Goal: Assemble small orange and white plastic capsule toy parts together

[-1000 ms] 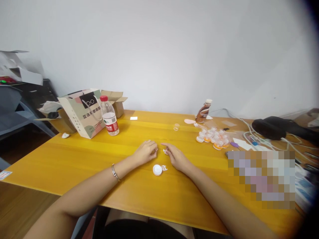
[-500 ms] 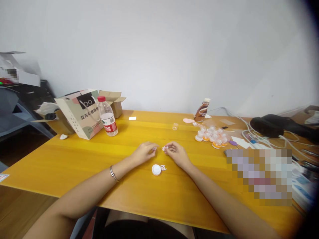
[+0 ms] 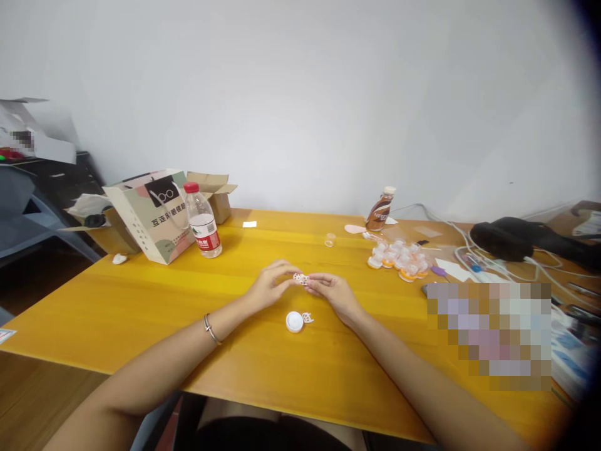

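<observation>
Small white openwork pieces (image 3: pixel 301 279) are pinched between the fingertips of both hands above the middle of the yellow table (image 3: pixel 244 369). My left hand (image 3: pixel 275 285) grips them from the left, thumb and fingers closed. From the right, my right hand (image 3: pixel 332 293) holds them between thumb and fingers. The pieces meet or overlap, and their exact join is too small to make out. Nearer me, a round white disc (image 3: pixel 294 322) lies on the table, with another white openwork piece (image 3: pixel 308 318) against its right side.
A red-capped water bottle (image 3: pixel 205 225), paper bag (image 3: pixel 157 219) and cardboard box (image 3: pixel 218 197) stand at left. A small clear cup (image 3: pixel 330 240) is beyond my hands. At right are a brown bottle (image 3: pixel 379 212), clear-and-orange containers (image 3: pixel 399 258) and white cables (image 3: pixel 462 235).
My hands have come together. The white pieces, held apart before, now meet between my fingertips. The disc and the piece beside it have stayed put.
</observation>
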Action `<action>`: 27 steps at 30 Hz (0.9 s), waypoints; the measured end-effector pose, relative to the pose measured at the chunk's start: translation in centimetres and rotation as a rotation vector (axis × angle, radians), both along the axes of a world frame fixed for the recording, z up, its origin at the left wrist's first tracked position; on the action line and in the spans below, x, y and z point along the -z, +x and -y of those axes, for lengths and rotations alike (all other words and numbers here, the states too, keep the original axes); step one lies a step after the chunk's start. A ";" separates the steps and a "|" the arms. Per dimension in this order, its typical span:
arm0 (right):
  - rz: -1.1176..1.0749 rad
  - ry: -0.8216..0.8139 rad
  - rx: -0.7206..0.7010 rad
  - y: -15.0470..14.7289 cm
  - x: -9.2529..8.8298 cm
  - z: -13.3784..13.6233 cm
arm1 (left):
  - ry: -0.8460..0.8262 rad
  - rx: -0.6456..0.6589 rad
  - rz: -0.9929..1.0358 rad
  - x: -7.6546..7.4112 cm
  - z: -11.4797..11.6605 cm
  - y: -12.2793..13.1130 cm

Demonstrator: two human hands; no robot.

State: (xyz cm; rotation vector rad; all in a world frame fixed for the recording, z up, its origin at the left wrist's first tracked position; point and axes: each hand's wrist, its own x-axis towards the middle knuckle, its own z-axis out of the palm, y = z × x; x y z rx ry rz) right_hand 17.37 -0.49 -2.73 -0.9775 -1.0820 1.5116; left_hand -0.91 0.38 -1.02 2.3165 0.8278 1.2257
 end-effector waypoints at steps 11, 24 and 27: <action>-0.070 0.005 -0.051 -0.5 -0.4 0.7 | 0.044 -0.070 -0.008 0.3 0.3 0.5; 0.029 0.103 0.005 -0.8 -0.1 0.7 | 0.098 -0.187 -0.165 0.3 1.4 1.2; 0.069 0.125 0.040 -0.6 -0.2 0.5 | 0.072 -0.167 -0.150 0.4 1.2 1.1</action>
